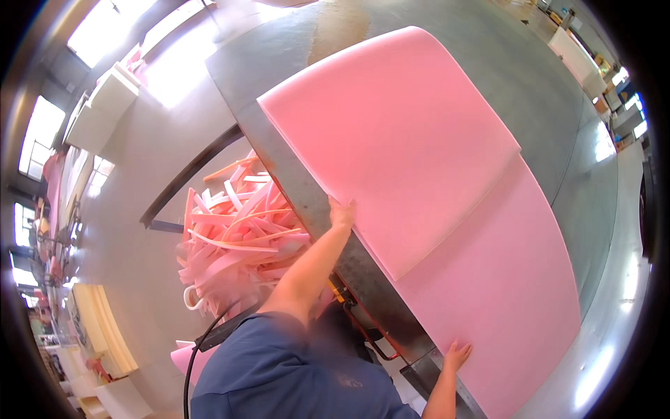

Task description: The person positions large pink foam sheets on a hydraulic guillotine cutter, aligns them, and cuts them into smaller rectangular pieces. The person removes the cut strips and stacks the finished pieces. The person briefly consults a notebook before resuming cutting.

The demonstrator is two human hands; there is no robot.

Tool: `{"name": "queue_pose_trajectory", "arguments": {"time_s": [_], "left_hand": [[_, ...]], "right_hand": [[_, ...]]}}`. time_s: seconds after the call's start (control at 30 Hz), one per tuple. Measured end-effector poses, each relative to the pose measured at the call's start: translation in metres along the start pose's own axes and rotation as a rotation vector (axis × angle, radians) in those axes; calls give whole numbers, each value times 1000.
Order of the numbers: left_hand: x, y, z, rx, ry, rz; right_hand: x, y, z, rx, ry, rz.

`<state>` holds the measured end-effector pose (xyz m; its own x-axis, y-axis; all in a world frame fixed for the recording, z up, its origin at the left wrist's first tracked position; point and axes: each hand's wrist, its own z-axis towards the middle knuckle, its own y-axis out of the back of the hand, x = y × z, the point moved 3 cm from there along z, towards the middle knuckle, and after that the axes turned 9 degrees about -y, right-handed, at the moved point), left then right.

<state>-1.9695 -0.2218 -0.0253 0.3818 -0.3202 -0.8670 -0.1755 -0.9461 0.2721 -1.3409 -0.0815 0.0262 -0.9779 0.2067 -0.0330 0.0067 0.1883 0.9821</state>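
A large pink foam sheet (488, 293) lies across the metal table, its far part doubled over in a rounded bend. The upper layer (398, 153) ends in a free edge that crosses the sheet at mid-length. My left hand (341, 212) grips the layered left edge of the sheet, a little beyond that free edge. Nearer to me, my right hand (457, 357) rests at the sheet's left edge on the single layer, fingers apart. What lies under the sheet is hidden.
The grey metal table (551, 126) extends beyond the sheet. Left of its edge, a heap of pink foam offcuts (237, 230) sits beside a dark curved bar (192, 171). A black cable (187, 380) hangs near my left side. Foam blocks (105, 112) stand on the floor farther left.
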Motion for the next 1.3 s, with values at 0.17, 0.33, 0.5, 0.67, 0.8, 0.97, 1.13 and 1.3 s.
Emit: {"name": "queue_pose_trajectory", "arguments": {"time_s": [0.17,0.33,0.5,0.67,0.8,0.97,1.13,1.3], "left_hand": [[-56,14,-24,12,-540,-156],[55,53,14,107,-237,62],[50,-12,16,208,-96,93],[108,-85,-48,121,-177,408],[104,-171,-186,-178,-679,201],[42,-332,-322,398,-1305,139],[-1,-421,-477,766,-1672,352],[108,-434,-442,906,-1951,479]], "right_hand": [[-22,-22,-12,-5,-24,-3],[-31,-33,-56,3,-42,-37],[-55,-31,-17,7,-67,1],[-133,-5,53,-21,-101,142],[-201,4,187,-213,22,43],[-204,36,230,-289,-98,66],[-223,68,244,-423,-102,94],[-226,35,263,-323,-145,28]]}}
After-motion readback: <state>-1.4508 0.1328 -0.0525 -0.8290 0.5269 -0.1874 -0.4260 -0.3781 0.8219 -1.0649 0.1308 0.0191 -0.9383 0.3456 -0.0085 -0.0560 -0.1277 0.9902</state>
